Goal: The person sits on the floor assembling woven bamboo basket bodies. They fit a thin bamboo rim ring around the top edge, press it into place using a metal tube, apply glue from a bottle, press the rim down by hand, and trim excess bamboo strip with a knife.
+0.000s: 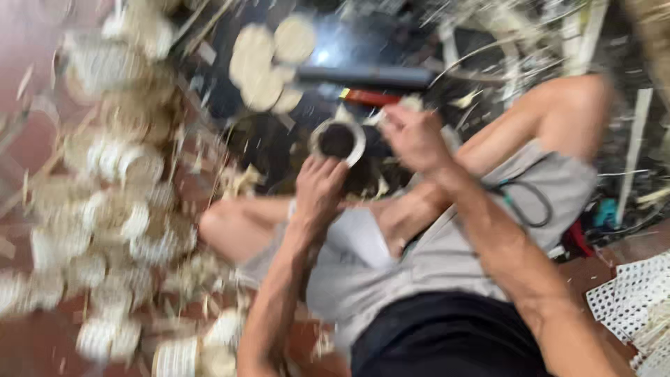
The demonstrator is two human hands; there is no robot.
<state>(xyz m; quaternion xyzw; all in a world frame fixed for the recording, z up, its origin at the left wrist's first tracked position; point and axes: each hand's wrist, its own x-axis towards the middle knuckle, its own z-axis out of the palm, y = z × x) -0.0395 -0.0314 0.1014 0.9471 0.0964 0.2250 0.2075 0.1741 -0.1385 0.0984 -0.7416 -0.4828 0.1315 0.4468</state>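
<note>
Sitting on the floor (28,342) with knees drawn up, the person works with two bare hands over one small round woven ring (338,140), pale at the rim and dark in the middle, held near the centre of the scene just beyond the knees. The left hand (317,190) has its grip closed on the ring's near edge, fingers curled up around it. The right hand (413,135) sits just right of the ring, its grip pinched narrow on a pale strip (408,103) that runs to the ring's far right edge; motion blur hides how the fingertips meet.

To the left, a heap of small pale woven baskets (112,209) spreads from far to near across the floor; they blur together too much to count, though there are well over a dozen. Farther off, above the ring, lie about four flat round woven discs (264,63), overlapping one another. One dark bar (366,75) lies just right of the discs, with one red-and-yellow tool (368,97) near it, close behind the right hand. Loose pale strips (488,49) litter the far right. At the near right corner sits one white perforated mesh sheet (628,293). A loop of dark cord (523,202) rests on the grey shorts (447,258).
</note>
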